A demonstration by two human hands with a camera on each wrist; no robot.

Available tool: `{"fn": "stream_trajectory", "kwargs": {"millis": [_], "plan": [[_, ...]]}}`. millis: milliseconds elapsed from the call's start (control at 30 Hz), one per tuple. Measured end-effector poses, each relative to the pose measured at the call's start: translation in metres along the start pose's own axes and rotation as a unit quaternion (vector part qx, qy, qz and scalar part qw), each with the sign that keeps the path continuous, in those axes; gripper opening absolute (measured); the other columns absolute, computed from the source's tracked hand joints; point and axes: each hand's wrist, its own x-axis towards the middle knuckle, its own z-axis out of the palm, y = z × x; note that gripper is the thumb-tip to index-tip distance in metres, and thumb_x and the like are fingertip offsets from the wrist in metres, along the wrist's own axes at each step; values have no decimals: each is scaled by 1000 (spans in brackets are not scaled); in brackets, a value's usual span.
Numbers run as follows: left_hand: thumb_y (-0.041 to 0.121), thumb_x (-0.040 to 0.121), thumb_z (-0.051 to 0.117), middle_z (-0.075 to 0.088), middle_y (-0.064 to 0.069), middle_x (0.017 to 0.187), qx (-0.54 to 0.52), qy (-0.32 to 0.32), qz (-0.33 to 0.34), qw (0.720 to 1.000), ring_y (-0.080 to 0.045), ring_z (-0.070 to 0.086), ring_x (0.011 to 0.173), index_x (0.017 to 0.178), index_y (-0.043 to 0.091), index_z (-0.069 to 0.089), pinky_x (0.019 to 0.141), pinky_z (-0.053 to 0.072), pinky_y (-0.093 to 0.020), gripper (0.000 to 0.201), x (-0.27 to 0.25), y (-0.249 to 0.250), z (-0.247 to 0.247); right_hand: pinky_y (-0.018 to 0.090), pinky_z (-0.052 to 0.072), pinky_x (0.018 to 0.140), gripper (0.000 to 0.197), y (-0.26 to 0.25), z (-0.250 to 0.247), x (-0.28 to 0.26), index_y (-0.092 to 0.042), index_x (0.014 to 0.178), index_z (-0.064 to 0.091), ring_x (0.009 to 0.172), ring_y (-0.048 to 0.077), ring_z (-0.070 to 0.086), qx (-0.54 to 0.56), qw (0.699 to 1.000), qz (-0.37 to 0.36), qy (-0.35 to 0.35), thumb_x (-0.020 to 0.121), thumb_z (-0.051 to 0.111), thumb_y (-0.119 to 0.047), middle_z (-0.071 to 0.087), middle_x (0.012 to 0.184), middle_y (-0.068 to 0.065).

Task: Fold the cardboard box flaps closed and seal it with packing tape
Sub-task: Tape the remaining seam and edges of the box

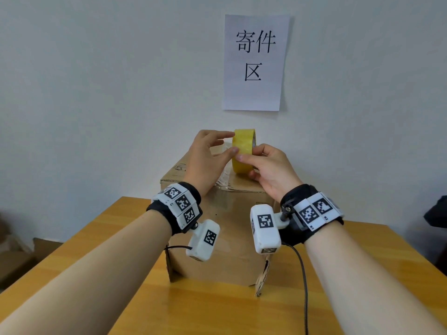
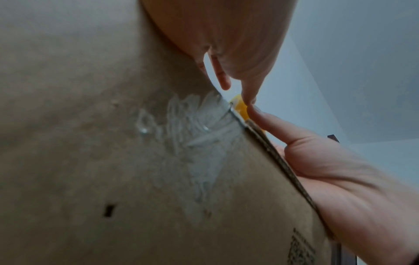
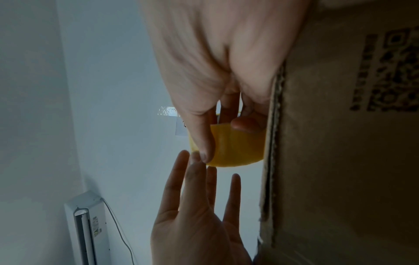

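Observation:
A closed cardboard box (image 1: pixel 232 252) stands on the wooden table (image 1: pixel 217 310); wrinkled clear tape (image 1: pixel 223 178) crosses its near top edge. Above the box top, my right hand (image 1: pixel 250 166) grips a yellow tape roll (image 1: pixel 245 141) upright, thumb on the outer face and fingers curled at the far side. My left hand (image 1: pixel 229 142) reaches in from the left with fairly straight fingers; its thumb and index fingertip touch the roll beside my right thumb. The right wrist view shows the roll (image 3: pixel 238 147) against the box edge (image 3: pixel 340 161). A sliver of the roll (image 2: pixel 240 107) appears in the left wrist view.
A white paper sign (image 1: pixel 255 61) hangs on the wall behind the box. A torn strip (image 1: pixel 262 276) dangles at the box's front right corner. A black cable (image 1: pixel 303 274) runs from my right wrist. A dark object (image 1: pixel 437 213) sits at the right edge.

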Motion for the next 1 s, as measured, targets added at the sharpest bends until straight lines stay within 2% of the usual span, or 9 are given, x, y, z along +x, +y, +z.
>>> {"fn": "stream_trajectory", "kwargs": {"millis": [200,333,467,533,600,667,800,900,1000], "plan": [[27,84,78,58,6,112,18,29,-12,999,-1,54,109,92,27,76,91,32,-1,8,0,-1,1,24,41,55,24,1,0,1,-17,76,60,87,23,63,-4,1000,-5,-2,78,82,-6,67,93,9],[26,84,77,57,5,110,19,35,-17,999,0,54,106,90,25,76,88,32,2,5,0,0,0,25,44,58,25,2,0,1,-17,76,61,87,23,66,-11,1000,-8,-5,76,84,-7,69,93,8],[27,87,74,55,7,109,18,29,-38,999,9,50,102,88,28,73,87,30,4,2,1,3,0,28,49,64,25,3,0,2,-17,76,61,92,27,69,-23,1000,-7,-2,75,85,-10,71,95,9],[29,88,73,54,7,110,21,23,-58,998,7,50,101,87,30,71,87,31,0,2,3,6,1,29,51,65,25,2,1,1,-17,77,61,97,29,71,-24,1000,-7,1,75,85,-11,71,97,10],[32,89,71,53,7,110,27,10,-88,996,0,52,103,84,33,70,89,35,-12,5,6,9,2,29,54,65,26,1,2,0,-15,77,60,98,31,72,-22,1000,-6,3,75,86,-12,71,98,12],[34,91,69,54,7,109,40,-11,-105,994,-5,53,102,81,35,68,88,38,-21,10,12,13,2,35,61,68,29,1,3,1,-10,81,57,98,32,72,-16,1000,2,3,76,86,-12,70,105,18],[37,91,67,64,4,106,67,-54,-110,990,-13,60,97,75,36,65,78,42,-26,16,24,21,-1,46,63,72,40,-1,3,1,3,98,58,100,31,71,-13,1000,15,4,75,86,-14,61,123,29],[35,92,67,70,4,102,82,-81,-127,985,-14,62,98,81,30,69,83,47,-30,12,30,28,-5,36,62,70,52,-1,3,1,14,115,56,95,26,72,-35,999,19,-16,77,84,-8,65,117,26],[35,95,63,72,1,105,99,-102,-128,982,-15,63,99,96,21,76,86,47,-31,18,42,34,-11,25,54,62,27,-6,1,1,-7,106,69,82,17,70,-125,991,-6,-55,81,78,-4,74,100,11]]}}
